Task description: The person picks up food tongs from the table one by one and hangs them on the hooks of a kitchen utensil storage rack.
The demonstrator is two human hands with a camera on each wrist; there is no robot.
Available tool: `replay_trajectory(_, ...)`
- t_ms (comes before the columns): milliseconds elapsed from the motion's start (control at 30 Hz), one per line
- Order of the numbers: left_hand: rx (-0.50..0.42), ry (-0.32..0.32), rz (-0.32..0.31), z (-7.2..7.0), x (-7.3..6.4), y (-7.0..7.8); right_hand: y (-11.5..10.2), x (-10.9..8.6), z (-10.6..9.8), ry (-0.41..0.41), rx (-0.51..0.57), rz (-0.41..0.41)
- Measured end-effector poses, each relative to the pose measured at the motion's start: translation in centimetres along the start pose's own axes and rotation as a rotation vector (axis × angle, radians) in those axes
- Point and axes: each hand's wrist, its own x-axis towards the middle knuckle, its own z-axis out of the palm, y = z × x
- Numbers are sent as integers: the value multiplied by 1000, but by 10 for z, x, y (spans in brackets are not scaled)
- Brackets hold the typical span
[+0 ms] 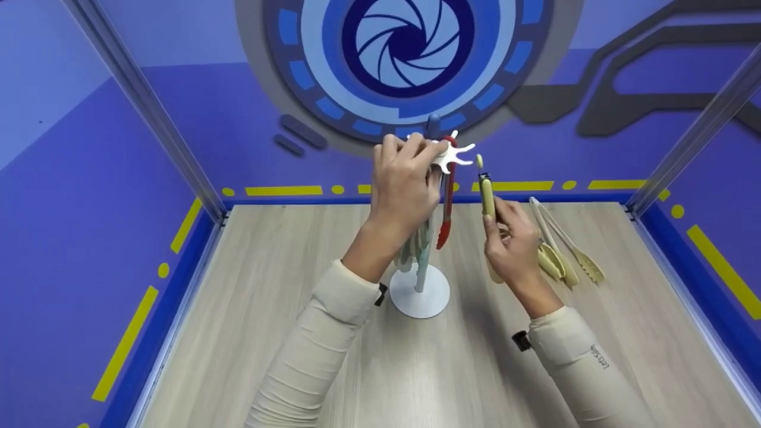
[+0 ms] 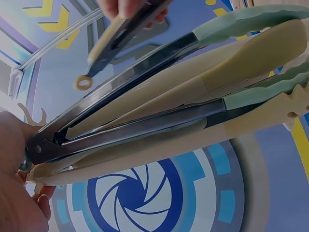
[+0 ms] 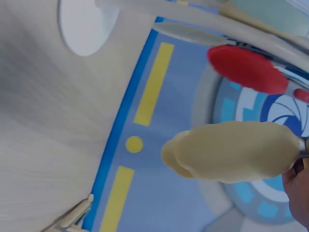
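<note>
A white stand with a hooked top (image 1: 453,156) rises from a round white base (image 1: 420,300). My left hand (image 1: 407,178) grips the stand at its top, fingers curled over the hub. Red-tipped tongs (image 1: 445,229) hang from it, as do mint-tipped tongs (image 2: 145,72) and beige utensils (image 2: 256,53) in the left wrist view. Beside the stand, my right hand (image 1: 514,241) holds pale yellow tongs (image 1: 488,197) upright, their hanging ring (image 1: 479,160) just right of a hook tip. In the right wrist view their broad pale heads (image 3: 236,152) point down, close together.
More pale tongs (image 1: 556,255) lie on the wooden table (image 1: 267,333) to the right, behind the right hand. Blue printed panels (image 1: 178,137) enclose the back and sides, with metal posts (image 1: 148,101) at the corners. A blue handle end (image 1: 434,123) shows behind the hooks.
</note>
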Motion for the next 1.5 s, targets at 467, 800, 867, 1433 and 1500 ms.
replay_trajectory(467,1,17,10,1,0,-1,-10,3,1,48,12,-66)
replay_trajectory(800,-13,7,-1,2,-1,1,-20,10,0,71,-2,-65)
replay_trajectory(867,-13,6,-2,2,-1,1,-22,12,0,74,-2,-68)
replay_trajectory(1433,-16,21,0,1,-3,1,-33,22,1,83,-5,-103)
replay_trajectory(1500,-20,20,-2,2,-3,1,-33,22,1,81,-9,-107)
